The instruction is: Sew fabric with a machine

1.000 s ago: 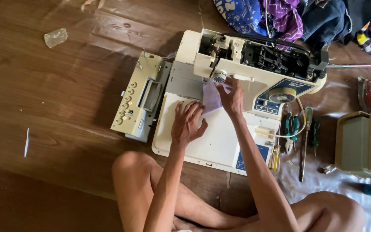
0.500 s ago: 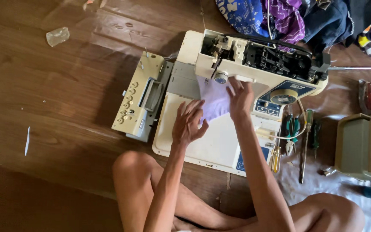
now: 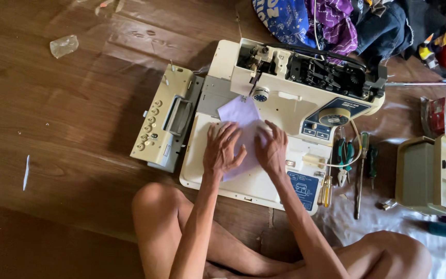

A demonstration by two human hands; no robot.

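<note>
A cream sewing machine (image 3: 295, 93) with its top cover off stands on the wooden floor in front of me. A small pale lilac piece of cloth (image 3: 241, 119) lies on its flat bed, reaching up under the needle area. My left hand (image 3: 223, 147) rests flat on the cloth's left side, fingers spread. Pressing down on the cloth's right side is my right hand (image 3: 273, 147), also flat. Neither hand grips anything.
The machine's detached cream cover panel (image 3: 166, 119) lies to its left. Pliers (image 3: 344, 160) and screwdrivers (image 3: 361, 170) lie to the right, beside a beige box (image 3: 429, 175). A pile of coloured clothes (image 3: 347, 20) sits behind. A crumpled plastic scrap (image 3: 64, 45) lies far left.
My right hand has come down from the knob near the needle onto the cloth. The lilac cloth now lies spread on the bed under both hands.
</note>
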